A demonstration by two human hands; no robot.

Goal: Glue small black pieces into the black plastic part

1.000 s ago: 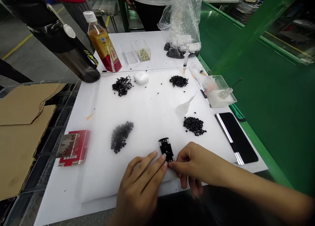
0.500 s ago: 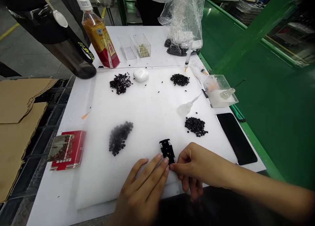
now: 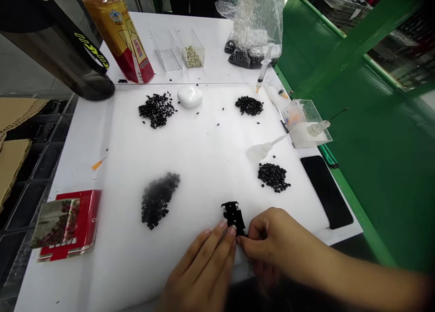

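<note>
A small flat black plastic part (image 3: 234,216) with notched ends and tiny holes lies near the front edge of the white foam pad (image 3: 210,167). My left hand (image 3: 205,264) lies with fingers stretched out, its fingertips against the part's left and lower side. At the part's lower right corner, the thumb and index finger of my right hand (image 3: 272,239) are pinched together. Whatever sits in that pinch is hidden by the fingers. A pile of small black squares (image 3: 273,177) is just beyond my right hand.
Further piles of tiny black pieces (image 3: 157,110) dot the pad, near a white rounded case (image 3: 190,97) and a dropper (image 3: 263,151). A phone (image 3: 326,192), an open clear box (image 3: 304,135) and a syringe (image 3: 264,71) line the right. A drink bottle (image 3: 118,35) stands back left.
The view has tilted and come slightly closer, so the piles and bottle sit differently in the picture. Both hands stay at the black part, with little change in their grip.
</note>
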